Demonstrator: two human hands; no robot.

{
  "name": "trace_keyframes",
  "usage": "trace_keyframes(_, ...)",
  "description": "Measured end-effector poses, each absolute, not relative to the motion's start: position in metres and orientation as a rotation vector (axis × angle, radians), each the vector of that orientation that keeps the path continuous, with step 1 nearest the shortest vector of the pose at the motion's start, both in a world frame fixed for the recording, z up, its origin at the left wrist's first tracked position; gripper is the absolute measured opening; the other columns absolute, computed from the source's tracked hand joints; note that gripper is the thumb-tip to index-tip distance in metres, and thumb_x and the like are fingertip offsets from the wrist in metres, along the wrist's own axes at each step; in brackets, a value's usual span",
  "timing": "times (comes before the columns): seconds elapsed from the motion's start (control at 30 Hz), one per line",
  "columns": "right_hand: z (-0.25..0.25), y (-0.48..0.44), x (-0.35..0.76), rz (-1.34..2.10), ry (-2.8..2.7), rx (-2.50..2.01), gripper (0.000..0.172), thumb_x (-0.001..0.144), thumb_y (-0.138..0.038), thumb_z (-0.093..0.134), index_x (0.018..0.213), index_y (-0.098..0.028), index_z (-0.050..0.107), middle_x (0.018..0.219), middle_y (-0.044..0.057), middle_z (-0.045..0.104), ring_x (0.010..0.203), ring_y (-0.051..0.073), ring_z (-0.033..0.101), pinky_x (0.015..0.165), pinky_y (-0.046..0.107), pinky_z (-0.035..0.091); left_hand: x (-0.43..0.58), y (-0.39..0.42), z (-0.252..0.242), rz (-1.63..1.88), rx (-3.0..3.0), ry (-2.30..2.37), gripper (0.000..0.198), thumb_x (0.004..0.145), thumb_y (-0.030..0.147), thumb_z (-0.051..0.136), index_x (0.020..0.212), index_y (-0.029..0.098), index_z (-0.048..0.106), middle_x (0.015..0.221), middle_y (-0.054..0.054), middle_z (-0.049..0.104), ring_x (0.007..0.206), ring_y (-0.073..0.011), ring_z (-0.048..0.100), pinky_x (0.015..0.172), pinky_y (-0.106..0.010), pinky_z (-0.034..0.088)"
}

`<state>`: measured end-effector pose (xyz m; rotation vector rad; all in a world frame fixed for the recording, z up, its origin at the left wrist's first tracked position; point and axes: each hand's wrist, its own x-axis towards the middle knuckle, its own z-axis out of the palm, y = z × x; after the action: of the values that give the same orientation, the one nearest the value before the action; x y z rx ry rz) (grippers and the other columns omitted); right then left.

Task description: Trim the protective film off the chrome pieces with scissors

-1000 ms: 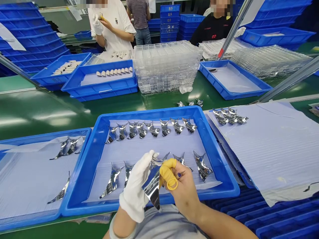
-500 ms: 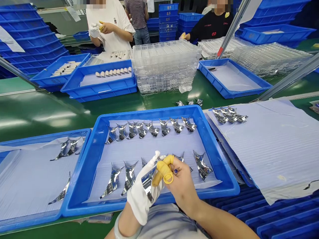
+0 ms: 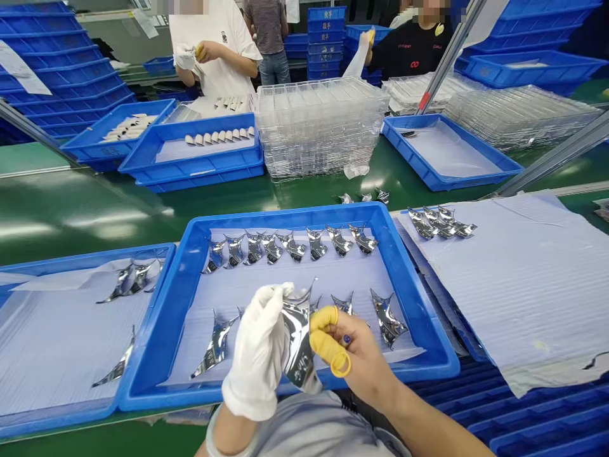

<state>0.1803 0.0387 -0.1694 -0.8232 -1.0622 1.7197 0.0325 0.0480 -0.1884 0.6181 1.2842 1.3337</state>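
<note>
I see the shiny piece (image 3: pixel 297 339) newly tipped up over the blue tray (image 3: pixel 285 219), baring more face, probably easier to handle. My left hand (image 3: pixel 257 349) closes around one edge; my right hand (image 3: pixel 354 352) curls at the other, grip unclear.

1. The left hand (image 3: pixel 257 349), white-gloved, holds a chrome piece (image 3: pixel 297 343) over a blue tray (image 3: pixel 285 217).
2. The right hand (image 3: pixel 359 358) — yellow covers on its fingers — is at the piece's edge.
3. Eight similar pieces (image 3: pixel 316 244) line the tray's far side.
4. Farther back, on the green tabletop (image 3: pixel 95 219), stand stacked clear trays (image 3: pixel 321 136).
</note>
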Motion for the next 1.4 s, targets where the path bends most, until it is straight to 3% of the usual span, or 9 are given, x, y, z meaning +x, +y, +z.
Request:
trace_keyframes(0.1,-0.175,0.036,0.185,1.668,-1.191,-0.794,0.030,0.094,-0.040,0.065,0.075,-0.020,0.053,0.062,-0.005,0.043,0.054,0.010,0.034,0.050,0.022,0.030,0.030,0.047,-0.175,1.477,0.721,1.257,0.022,0.080,0.040,0.079,0.093,0.023,0.073,0.094,0.000,0.076,0.064,-0.0117,0.069,0.065,-0.024,0.060)
trace_keyframes(0.23,-0.180,0.037,0.186,1.583,-1.276,-0.766,0.032,0.096,-0.038,0.060,0.072,-0.021,0.049,0.063,-0.005,0.041,0.054,0.010,0.033,0.050,0.023,0.028,0.024,0.043,-0.171,1.653,1.081,1.171,0.008,0.084,0.028,0.076,0.091,0.025,0.074,0.092,0.001,0.076,0.094,-0.0168,0.071,0.098,-0.034,0.056)
trace_keyframes(0.33,-0.185,0.039,0.186,1.519,-1.334,-0.797,0.030,0.098,-0.035,0.057,0.072,-0.021,0.049,0.061,-0.006,0.040,0.053,0.010,0.032,0.050,0.024,0.028,0.022,0.042,-0.173,1.676,1.346,1.057,0.010,0.088,0.019,0.070,0.096,0.025,0.073,0.092,0.003,0.075,0.096,-0.0147,0.069,0.112,-0.040,0.047)
trace_keyframes(0.6,-0.193,0.037,0.188,1.137,-1.543,-0.838,0.024,0.098,-0.021,0.048,0.074,-0.022,0.048,0.062,-0.005,0.042,0.054,0.011,0.036,0.052,0.024,0.032,0.020,0.037,-0.172,1.695,1.592,1.053,0.024,0.088,0.006,0.066,0.103,0.024,0.069,0.092,0.004,0.073,0.095,-0.0133,0.068,0.118,-0.044,0.041)
trace_keyframes(0.8,-0.182,0.027,0.190,0.641,-1.802,-0.799,0.023,0.092,-0.006,0.047,0.107,-0.021,0.057,0.073,0.000,0.060,0.062,0.014,0.054,0.059,0.026,0.039,0.019,0.038,-0.178,1.555,1.140,1.293,0.006,0.090,0.025,0.070,0.095,0.026,0.072,0.099,0.002,0.077,0.114,-0.0181,0.067,0.107,-0.033,0.049)
trace_keyframes(1.0,-0.187,0.028,0.185,1.147,-1.533,-0.905,0.016,0.097,-0.017,0.050,0.081,-0.022,0.053,0.062,-0.005,0.044,0.052,0.011,0.036,0.050,0.023,0.032,0.018,0.043,-0.183,1.403,0.837,1.330,0.023,0.083,0.039,0.077,0.100,0.023,0.074,0.105,-0.003,0.078,0.094,-0.0194,0.073,0.087,-0.030,0.058)
trace_keyframes(1.13,-0.198,0.032,0.179,1.558,-1.249,-1.013,0.026,0.098,-0.037,0.055,0.079,-0.020,0.056,0.059,-0.007,0.034,0.051,0.010,0.025,0.047,0.024,0.024,0.012,0.048,-0.188,1.344,0.996,1.254,0.018,0.088,0.039,0.072,0.095,0.023,0.076,0.104,-0.005,0.078,0.106,-0.0223,0.070,0.095,-0.032,0.054)
trace_keyframes(1.27,-0.218,0.036,0.178,1.475,-1.111,-1.164,0.038,0.097,-0.055,0.054,0.094,-0.018,0.061,0.055,-0.008,0.034,0.050,0.011,0.026,0.046,0.024,0.023,-0.017,0.056,-0.188,1.310,1.318,1.346,0.010,0.088,0.032,0.072,0.088,0.024,0.077,0.095,-0.003,0.077,0.115,-0.0234,0.066,0.106,-0.035,0.047)
trace_keyframes(1.4,-0.229,0.040,0.182,1.446,-1.167,-1.242,0.046,0.096,-0.060,0.052,0.072,-0.020,0.052,0.053,-0.005,0.039,0.049,0.012,0.030,0.046,0.025,0.024,-0.076,0.066,-0.178,1.256,1.458,1.620,0.017,0.090,0.037,0.067,0.095,0.023,0.074,0.103,-0.005,0.077,0.114,-0.0237,0.066,0.105,-0.036,0.048)
